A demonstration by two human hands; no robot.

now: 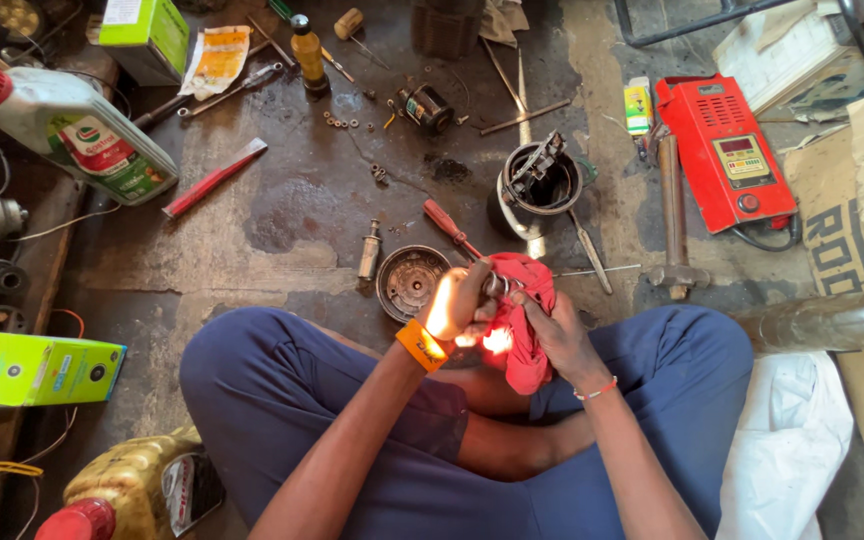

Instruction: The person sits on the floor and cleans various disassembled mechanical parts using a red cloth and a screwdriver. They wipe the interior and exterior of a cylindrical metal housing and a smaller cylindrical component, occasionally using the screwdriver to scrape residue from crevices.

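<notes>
L hand: closed round small metal part, steadying it above lap for wiping.
R hand: clenched on red rag, pressed against part.
Round cover, motor housing, red screwdriver: on floor just ahead, within reach.
Hidden: most of part under rag + fingers; sun glare on L hand.

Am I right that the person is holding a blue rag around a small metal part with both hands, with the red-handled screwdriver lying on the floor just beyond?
Not quite: the rag is red, not blue, as the head view shows. Both the left hand and the right hand do hold it around a small metal part, and the red-handled screwdriver lies just beyond.
</notes>
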